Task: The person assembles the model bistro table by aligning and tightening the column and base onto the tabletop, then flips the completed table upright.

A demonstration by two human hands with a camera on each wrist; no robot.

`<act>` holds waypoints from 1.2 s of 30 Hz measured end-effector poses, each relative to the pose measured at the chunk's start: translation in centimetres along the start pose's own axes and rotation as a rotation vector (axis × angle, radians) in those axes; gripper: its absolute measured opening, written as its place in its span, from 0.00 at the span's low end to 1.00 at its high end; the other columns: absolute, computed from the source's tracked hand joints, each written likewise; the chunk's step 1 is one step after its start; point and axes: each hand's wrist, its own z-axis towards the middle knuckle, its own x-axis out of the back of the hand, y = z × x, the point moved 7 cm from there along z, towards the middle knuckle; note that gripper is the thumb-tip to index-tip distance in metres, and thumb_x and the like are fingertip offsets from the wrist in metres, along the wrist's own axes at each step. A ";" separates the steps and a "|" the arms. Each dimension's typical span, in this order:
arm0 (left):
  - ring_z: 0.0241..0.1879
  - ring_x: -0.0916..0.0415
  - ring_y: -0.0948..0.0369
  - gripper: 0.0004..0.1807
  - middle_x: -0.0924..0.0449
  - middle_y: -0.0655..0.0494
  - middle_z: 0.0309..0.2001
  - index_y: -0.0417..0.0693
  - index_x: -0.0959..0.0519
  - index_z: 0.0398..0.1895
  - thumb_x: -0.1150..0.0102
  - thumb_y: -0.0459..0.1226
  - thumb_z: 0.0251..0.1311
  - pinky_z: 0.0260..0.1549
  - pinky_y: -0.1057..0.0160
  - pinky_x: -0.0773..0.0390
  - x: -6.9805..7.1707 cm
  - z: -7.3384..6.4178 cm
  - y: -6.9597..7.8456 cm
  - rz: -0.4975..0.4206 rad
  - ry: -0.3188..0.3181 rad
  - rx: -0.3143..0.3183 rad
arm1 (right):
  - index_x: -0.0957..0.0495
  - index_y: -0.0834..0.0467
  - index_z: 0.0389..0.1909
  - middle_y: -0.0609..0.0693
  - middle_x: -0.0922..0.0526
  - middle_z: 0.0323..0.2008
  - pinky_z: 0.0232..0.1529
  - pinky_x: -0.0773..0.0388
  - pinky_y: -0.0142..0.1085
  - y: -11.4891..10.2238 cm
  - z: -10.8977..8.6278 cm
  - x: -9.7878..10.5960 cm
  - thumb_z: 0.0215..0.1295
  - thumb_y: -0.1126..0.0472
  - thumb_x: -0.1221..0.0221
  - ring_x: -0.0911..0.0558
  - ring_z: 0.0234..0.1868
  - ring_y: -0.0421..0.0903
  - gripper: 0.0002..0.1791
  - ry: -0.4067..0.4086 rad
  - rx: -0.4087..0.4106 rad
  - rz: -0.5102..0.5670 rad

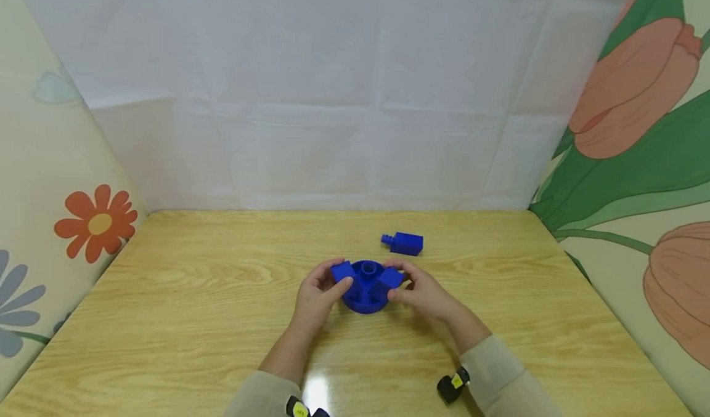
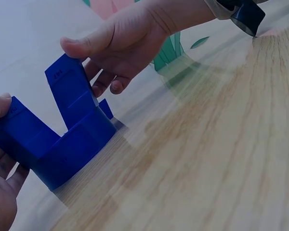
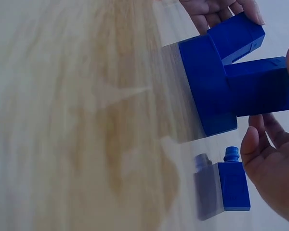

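A round blue holder [image 1: 366, 308] stands on the table, with an uncovered round socket [image 1: 368, 268] at its back. Two blue rectangular blocks rise from it, leaning outward. My left hand [image 1: 315, 299] pinches the top of the left block [image 1: 342, 271] between thumb and fingers. On the other side, my right hand [image 1: 426, 291] grips the right block [image 1: 391, 278] the same way. In the left wrist view, both blocks sit with their lower ends inside the holder's wall [image 2: 79, 149]. Those lower ends are hidden.
Behind the holder lies a third blue block [image 1: 407, 244] with a ridged neck pointing left. The wooden table [image 1: 194, 306] meets a white cloth [image 1: 288, 97] at the back. Flower-patterned panels [image 1: 621, 97] flank both sides.
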 end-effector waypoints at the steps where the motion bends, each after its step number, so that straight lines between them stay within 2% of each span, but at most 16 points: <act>1: 0.42 0.21 0.72 0.23 0.19 0.40 0.51 0.32 0.25 0.57 0.37 0.25 0.56 0.45 0.75 0.22 0.0 0.1 0.0 0.003 -0.002 0.002 | 0.34 0.62 0.65 0.63 0.27 0.54 0.34 0.25 0.32 -0.1 0.0 0.0 0.58 0.43 0.37 0.26 0.39 0.44 0.40 0.003 0.007 0.010; 5: 0.42 0.21 0.71 0.23 0.20 0.39 0.52 0.33 0.25 0.57 0.37 0.25 0.57 0.45 0.74 0.22 0.0 0.2 0.0 0.012 -0.008 0.006 | 0.34 0.63 0.64 0.64 0.28 0.54 0.33 0.25 0.31 -0.2 0.0 0.0 0.57 0.42 0.36 0.26 0.38 0.44 0.41 0.017 0.027 0.027; 10: 0.42 0.21 0.71 0.22 0.19 0.40 0.52 0.34 0.24 0.57 0.36 0.26 0.57 0.45 0.75 0.22 0.1 0.2 -0.1 0.024 -0.008 0.016 | 0.33 0.63 0.64 0.63 0.28 0.57 0.34 0.26 0.31 -0.2 -0.1 -0.1 0.56 0.41 0.37 0.28 0.40 0.45 0.41 0.036 0.036 0.005; 17: 0.43 0.22 0.72 0.22 0.20 0.38 0.53 0.34 0.24 0.57 0.37 0.26 0.57 0.46 0.75 0.22 0.1 0.2 -0.2 0.025 -0.006 0.014 | 0.34 0.59 0.66 0.60 0.28 0.58 0.41 0.28 0.32 0.0 -0.1 -0.4 0.60 0.43 0.40 0.30 0.44 0.45 0.38 0.040 0.008 -0.020; 21: 0.44 0.23 0.73 0.25 0.22 0.38 0.55 0.34 0.27 0.61 0.37 0.26 0.58 0.47 0.76 0.23 0.2 0.2 -0.3 0.033 0.001 0.009 | 0.34 0.60 0.67 0.62 0.25 0.56 0.43 0.26 0.32 0.2 -0.3 -0.7 0.61 0.45 0.39 0.28 0.44 0.44 0.37 0.079 0.001 -0.002; 26: 0.47 0.25 0.70 0.29 0.23 0.41 0.54 0.37 0.30 0.65 0.37 0.28 0.59 0.47 0.76 0.23 0.6 0.6 -0.2 0.057 0.064 0.001 | 0.35 0.63 0.68 0.67 0.25 0.57 0.45 0.23 0.31 0.5 -0.5 -1.2 0.62 0.53 0.35 0.23 0.44 0.44 0.36 0.142 -0.014 0.095; 30: 0.49 0.27 0.67 0.28 0.24 0.41 0.56 0.39 0.30 0.65 0.37 0.30 0.60 0.45 0.76 0.24 1.1 1.2 -0.2 0.081 0.139 0.009 | 0.35 0.62 0.69 0.66 0.25 0.59 0.50 0.23 0.34 0.5 -0.4 -2.0 0.65 0.60 0.37 0.21 0.49 0.49 0.33 0.163 -0.016 0.114; 32: 0.50 0.26 0.65 0.27 0.24 0.40 0.57 0.39 0.29 0.64 0.37 0.31 0.61 0.45 0.76 0.25 1.3 1.4 -0.3 0.085 0.165 0.011 | 0.35 0.62 0.69 0.65 0.26 0.61 0.53 0.24 0.36 0.5 -0.3 -2.5 0.67 0.61 0.39 0.22 0.52 0.52 0.31 0.163 -0.007 0.106; 36: 0.52 0.25 0.62 0.24 0.24 0.39 0.59 0.39 0.27 0.63 0.39 0.33 0.64 0.48 0.77 0.27 1.4 1.9 -0.2 0.084 0.174 -0.001 | 0.36 0.60 0.70 0.64 0.26 0.61 0.56 0.25 0.39 0.4 -0.2 -3.3 0.68 0.60 0.40 0.23 0.55 0.54 0.31 0.160 -0.005 0.105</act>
